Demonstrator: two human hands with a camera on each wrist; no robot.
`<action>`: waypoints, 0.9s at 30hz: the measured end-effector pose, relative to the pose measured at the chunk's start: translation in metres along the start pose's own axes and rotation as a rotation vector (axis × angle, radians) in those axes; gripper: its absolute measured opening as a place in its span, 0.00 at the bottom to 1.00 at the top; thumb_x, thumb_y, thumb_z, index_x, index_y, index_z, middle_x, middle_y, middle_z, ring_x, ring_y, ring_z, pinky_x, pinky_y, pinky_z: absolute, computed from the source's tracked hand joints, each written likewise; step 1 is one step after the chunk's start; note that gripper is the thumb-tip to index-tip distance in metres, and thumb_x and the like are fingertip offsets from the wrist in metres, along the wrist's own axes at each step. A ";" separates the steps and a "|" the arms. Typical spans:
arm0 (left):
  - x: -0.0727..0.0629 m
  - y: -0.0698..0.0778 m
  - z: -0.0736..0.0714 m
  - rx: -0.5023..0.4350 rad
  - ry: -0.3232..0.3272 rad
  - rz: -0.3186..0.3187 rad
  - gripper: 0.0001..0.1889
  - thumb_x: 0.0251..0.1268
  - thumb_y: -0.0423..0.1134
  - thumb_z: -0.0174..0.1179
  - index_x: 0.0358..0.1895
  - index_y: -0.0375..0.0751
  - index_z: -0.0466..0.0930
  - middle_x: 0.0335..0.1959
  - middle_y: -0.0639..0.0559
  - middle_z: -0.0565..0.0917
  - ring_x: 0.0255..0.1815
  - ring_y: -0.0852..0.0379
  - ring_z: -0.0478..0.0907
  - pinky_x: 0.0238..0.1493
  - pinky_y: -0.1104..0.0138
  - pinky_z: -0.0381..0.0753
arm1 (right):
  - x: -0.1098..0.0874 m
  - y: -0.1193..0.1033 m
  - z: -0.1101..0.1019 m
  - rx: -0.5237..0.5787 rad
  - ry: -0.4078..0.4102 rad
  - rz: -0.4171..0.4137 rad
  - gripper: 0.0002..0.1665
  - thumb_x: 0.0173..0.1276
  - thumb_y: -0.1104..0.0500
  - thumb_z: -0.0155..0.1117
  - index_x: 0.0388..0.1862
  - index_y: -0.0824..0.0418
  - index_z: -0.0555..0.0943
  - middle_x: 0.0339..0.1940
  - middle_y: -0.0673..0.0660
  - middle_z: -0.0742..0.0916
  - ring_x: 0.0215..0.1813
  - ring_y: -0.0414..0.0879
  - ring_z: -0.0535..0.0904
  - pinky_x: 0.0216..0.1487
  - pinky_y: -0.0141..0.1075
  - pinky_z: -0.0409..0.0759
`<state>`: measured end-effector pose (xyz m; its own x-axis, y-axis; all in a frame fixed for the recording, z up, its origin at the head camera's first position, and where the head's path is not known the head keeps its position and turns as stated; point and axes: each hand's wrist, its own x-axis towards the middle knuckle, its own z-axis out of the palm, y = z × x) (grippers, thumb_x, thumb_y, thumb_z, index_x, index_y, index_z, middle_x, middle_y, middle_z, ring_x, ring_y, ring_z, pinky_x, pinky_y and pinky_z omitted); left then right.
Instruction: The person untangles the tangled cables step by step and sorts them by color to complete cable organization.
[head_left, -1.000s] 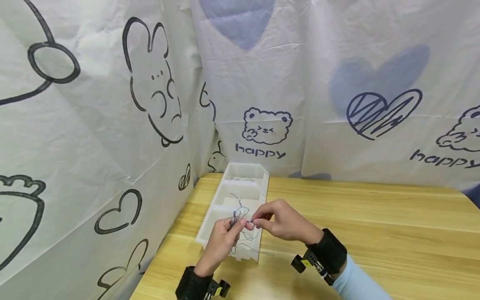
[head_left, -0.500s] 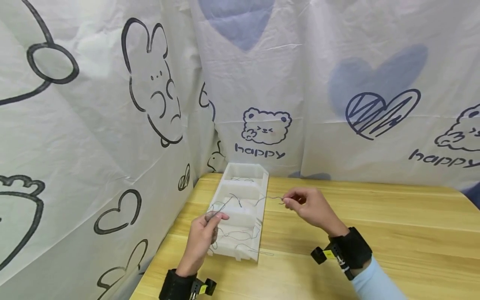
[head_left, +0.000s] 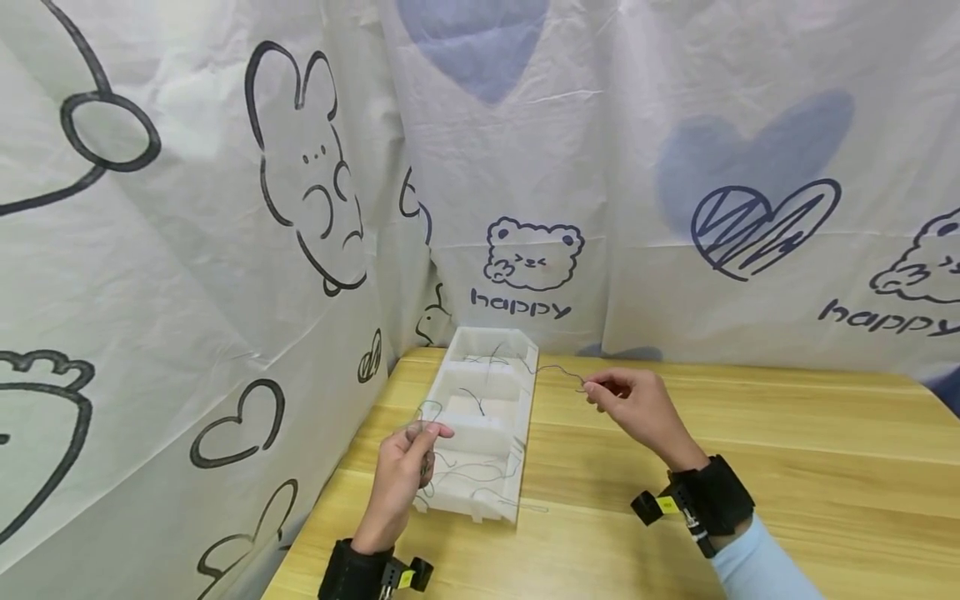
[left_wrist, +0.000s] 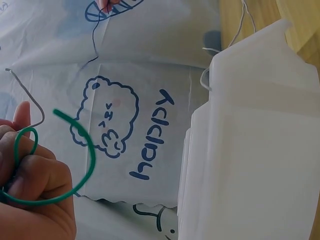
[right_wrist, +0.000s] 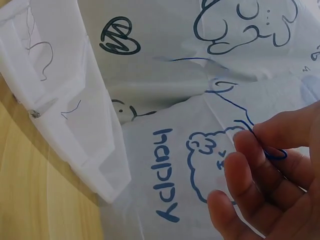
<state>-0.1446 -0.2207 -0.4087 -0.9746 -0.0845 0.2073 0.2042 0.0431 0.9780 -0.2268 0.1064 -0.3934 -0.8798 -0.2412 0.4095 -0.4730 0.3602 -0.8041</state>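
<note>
In the head view my left hand (head_left: 401, 471) is over the left side of the front compartment of a white bin (head_left: 450, 427). It grips a curled green wire (left_wrist: 91, 155) and a bent grey wire (left_wrist: 36, 102); my curled fingers hide their lower parts. My right hand (head_left: 637, 408) is held in the air right of the bin, pinching a thin blue wire (right_wrist: 231, 101) between thumb and index finger. The blue wire's free end stretches leftward toward the back compartment. Thin wires lie in all of the bin's compartments, a dark one (head_left: 476, 402) in the middle.
Out of the front compartment a looped grey wire (head_left: 534, 507) pokes over the wooden table (head_left: 712, 467). Printed white cloth (head_left: 645, 275) hangs behind the table and along its left side. The bin stands close to the left cloth.
One second ago both hands met over the front compartment at tangled wires. They have since parted: my right hand moved right and farther back with the blue wire, my left hand moved left.
</note>
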 end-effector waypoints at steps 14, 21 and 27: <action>0.000 -0.002 0.005 -0.021 -0.038 -0.009 0.17 0.78 0.41 0.56 0.43 0.26 0.82 0.13 0.57 0.59 0.13 0.63 0.54 0.18 0.73 0.56 | 0.031 0.017 0.057 -0.097 -0.053 0.023 0.08 0.70 0.59 0.70 0.43 0.62 0.90 0.36 0.53 0.89 0.34 0.44 0.80 0.34 0.37 0.79; -0.001 -0.001 0.008 -0.026 -0.062 -0.022 0.19 0.78 0.44 0.57 0.44 0.27 0.82 0.13 0.57 0.58 0.13 0.63 0.53 0.19 0.73 0.56 | 0.044 0.022 0.085 -0.161 -0.305 0.035 0.27 0.74 0.58 0.65 0.67 0.70 0.75 0.47 0.63 0.87 0.41 0.50 0.83 0.40 0.42 0.81; -0.002 -0.004 0.011 -0.037 -0.072 -0.032 0.17 0.78 0.44 0.57 0.44 0.29 0.82 0.13 0.58 0.58 0.14 0.63 0.53 0.19 0.73 0.56 | 0.037 0.021 0.085 -0.151 -0.348 -0.008 0.28 0.75 0.58 0.64 0.69 0.69 0.73 0.61 0.68 0.81 0.50 0.56 0.84 0.48 0.45 0.83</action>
<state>-0.1445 -0.2098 -0.4128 -0.9844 -0.0135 0.1752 0.1752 0.0044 0.9845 -0.2659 0.0285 -0.4316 -0.8200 -0.5270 0.2234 -0.5039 0.4793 -0.7186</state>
